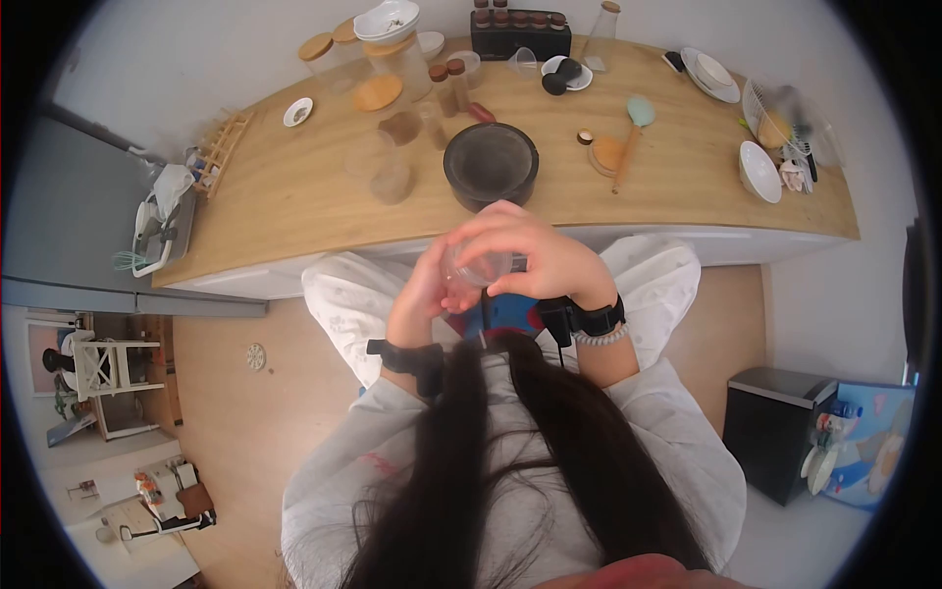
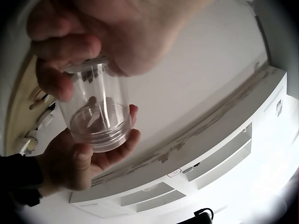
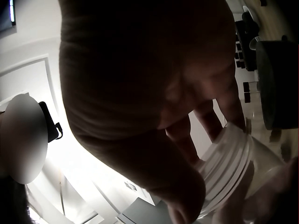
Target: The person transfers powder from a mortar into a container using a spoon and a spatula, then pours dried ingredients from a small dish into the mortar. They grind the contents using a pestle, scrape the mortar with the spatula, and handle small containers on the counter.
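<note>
Close in front of the body, both hands hold a small clear jar above the lap. The left hand grips it from the left; in the left wrist view its curled fingers wrap one end of the jar. From the other side comes the right hand. Its thumb and fingers curl about the ridged, threaded end in the right wrist view. Some dark specks show through the jar's end near the left hand. Just beyond the hands, a dark stone bowl stands near the table's front edge.
On the wooden table stand glass jars with wooden lids, a black spice rack and a white bowl. A mint spatula lies at right. A dish rack is at far left.
</note>
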{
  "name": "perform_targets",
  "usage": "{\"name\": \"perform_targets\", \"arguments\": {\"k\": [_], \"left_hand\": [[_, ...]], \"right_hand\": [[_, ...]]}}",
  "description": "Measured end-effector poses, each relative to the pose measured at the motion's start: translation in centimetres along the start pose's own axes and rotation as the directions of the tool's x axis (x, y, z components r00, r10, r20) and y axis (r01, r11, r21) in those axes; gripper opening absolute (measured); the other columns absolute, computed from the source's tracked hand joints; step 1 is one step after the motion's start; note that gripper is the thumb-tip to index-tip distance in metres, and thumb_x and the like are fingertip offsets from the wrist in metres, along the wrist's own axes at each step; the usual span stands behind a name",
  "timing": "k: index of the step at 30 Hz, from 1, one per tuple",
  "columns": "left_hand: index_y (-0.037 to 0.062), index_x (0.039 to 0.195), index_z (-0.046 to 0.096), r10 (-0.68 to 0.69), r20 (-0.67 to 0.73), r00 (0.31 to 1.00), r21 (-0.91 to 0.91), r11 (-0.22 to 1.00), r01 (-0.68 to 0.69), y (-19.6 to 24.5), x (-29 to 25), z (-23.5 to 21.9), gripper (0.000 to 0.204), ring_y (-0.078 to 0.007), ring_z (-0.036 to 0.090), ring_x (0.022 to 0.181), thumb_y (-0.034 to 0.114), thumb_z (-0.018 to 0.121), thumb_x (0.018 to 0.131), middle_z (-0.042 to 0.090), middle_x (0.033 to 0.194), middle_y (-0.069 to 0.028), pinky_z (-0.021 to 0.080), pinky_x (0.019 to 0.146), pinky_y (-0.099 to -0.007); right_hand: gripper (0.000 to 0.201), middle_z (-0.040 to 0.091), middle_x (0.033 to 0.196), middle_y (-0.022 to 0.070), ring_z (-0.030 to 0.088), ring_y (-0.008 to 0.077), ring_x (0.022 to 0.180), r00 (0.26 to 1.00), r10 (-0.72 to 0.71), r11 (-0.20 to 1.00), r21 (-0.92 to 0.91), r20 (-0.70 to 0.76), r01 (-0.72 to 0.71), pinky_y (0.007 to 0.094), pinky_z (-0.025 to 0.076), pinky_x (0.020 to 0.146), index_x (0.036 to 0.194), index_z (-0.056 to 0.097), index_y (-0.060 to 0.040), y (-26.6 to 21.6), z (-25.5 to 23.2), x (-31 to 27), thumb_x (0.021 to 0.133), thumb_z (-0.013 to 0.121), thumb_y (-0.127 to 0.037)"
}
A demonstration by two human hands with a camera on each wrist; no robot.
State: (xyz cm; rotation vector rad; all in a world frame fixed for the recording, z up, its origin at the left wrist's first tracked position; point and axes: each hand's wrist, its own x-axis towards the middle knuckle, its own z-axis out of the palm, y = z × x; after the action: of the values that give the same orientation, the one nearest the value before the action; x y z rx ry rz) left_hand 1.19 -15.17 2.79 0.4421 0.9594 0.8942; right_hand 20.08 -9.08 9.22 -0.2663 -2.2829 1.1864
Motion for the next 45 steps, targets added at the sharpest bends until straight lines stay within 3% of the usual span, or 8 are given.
{"name": "perform_targets", "arguments": {"k": [6,9,21,24,28,34,36,45], "left_hand": [[0.0073,0.104,0.051,-0.047,0.259,0.965,-0.03,0.998,0.057,0.0,-0.4,0.2,0.049,-0.0198,0.043,0.034,0.051,0.033,0.09,0.054,0.062,-0.0104,0.025,0.028,-0.0229],[0.0081,0.103,0.052,-0.037,-0.084,0.996,-0.004,0.999,0.037,0.6,-2.1,3.2,0.049,-0.0176,0.041,0.034,0.051,0.032,0.091,0.051,0.058,-0.0079,0.024,0.028,-0.0238],[0.0055,0.1,0.053,-0.02,0.35,0.937,-0.404,0.899,0.17,-4.0,2.9,-0.5,0.054,-0.0149,0.041,0.036,0.053,0.029,0.091,0.048,0.055,-0.0061,0.025,0.03,-0.0247],[0.0026,0.104,0.053,0.178,0.211,0.961,-0.267,0.956,-0.119,-2.0,2.1,0.9,0.064,-0.013,0.043,0.043,0.058,0.021,0.093,0.051,0.058,-0.0044,0.031,0.038,-0.0251],[0.0034,0.108,0.053,0.37,-0.115,0.922,-0.067,0.923,-0.379,-1.6,2.2,1.8,0.068,-0.0126,0.049,0.053,0.061,0.021,0.091,0.054,0.066,-0.0029,0.037,0.047,-0.0242],[0.0052,0.128,0.037,0.63,-0.065,0.774,0.17,0.772,-0.613,-1.7,1.6,1.7,0.049,-0.0181,0.053,0.102,0.035,0.051,0.092,0.052,0.116,-0.0102,0.044,0.082,-0.0302],[0.0063,0.129,0.037,0.784,0.083,0.615,0.294,0.57,-0.767,-1.9,1.8,1.8,0.053,-0.0206,0.042,0.118,0.017,0.064,0.085,0.039,0.133,-0.0111,0.037,0.095,-0.0337],[0.007,0.129,0.037,0.829,0.266,0.492,0.497,0.319,-0.807,-2.2,1.8,1.8,0.057,-0.0251,0.033,0.127,0.015,0.067,0.081,0.034,0.137,-0.0132,0.029,0.102,-0.0366]], "right_hand": [[0.03,0.055,0.115,0.01,0.049,0.0301,0.104,0.978,-0.192,0.947,0.277,0.085,0.161,0.0403,0.037,0.093,0.098,0.064,-0.006,0.2,0.8,0.5,0.068,0.07,-0.009],[0.026,0.055,0.114,0.0117,0.051,0.0305,0.102,0.954,-0.271,0.924,0.313,0.131,0.22,0.0409,0.037,0.092,0.094,0.063,-0.0044,0.1,1.1,0.8,0.07,0.069,-0.011],[0.021,0.063,0.092,0.0086,0.057,0.0249,0.089,0.973,-0.215,0.93,0.286,-0.089,0.232,0.0346,0.042,0.083,0.087,0.063,-0.0042,1.5,2.0,1.1,0.069,0.071,-0.012],[0.021,0.059,0.098,0.0098,0.055,0.0261,0.095,0.912,0.147,0.978,0.196,-0.383,-0.075,0.0339,0.042,0.085,0.095,0.06,-0.0014,1.9,3.1,1.5,0.077,0.064,-0.011],[0.028,0.055,0.105,0.0121,0.053,0.0278,0.099,0.844,0.131,0.991,0.085,-0.52,-0.102,0.0332,0.041,0.087,0.106,0.055,-0.0007,2.7,4.3,2.0,0.081,0.06,-0.012],[0.027,0.055,0.106,0.0154,0.053,0.023,0.098,0.76,0.25,0.966,0.209,-0.6,-0.153,0.03,0.041,0.085,0.113,0.049,-0.0005,4.6,4.5,1.9,0.092,0.05,-0.017],[0.025,0.057,0.1,0.0138,0.055,0.0202,0.091,0.756,0.355,0.931,0.28,-0.55,-0.234,0.0296,0.043,0.079,0.109,0.051,-0.0006,4.1,3.9,1.6,0.095,0.045,-0.02],[0.027,0.058,0.085,0.0082,0.053,0.0151,0.078,0.756,0.414,0.91,0.217,-0.506,-0.353,0.0278,0.043,0.071,0.096,0.054,-0.0005,3.7,2.7,0.9,0.096,0.043,-0.025]]}}
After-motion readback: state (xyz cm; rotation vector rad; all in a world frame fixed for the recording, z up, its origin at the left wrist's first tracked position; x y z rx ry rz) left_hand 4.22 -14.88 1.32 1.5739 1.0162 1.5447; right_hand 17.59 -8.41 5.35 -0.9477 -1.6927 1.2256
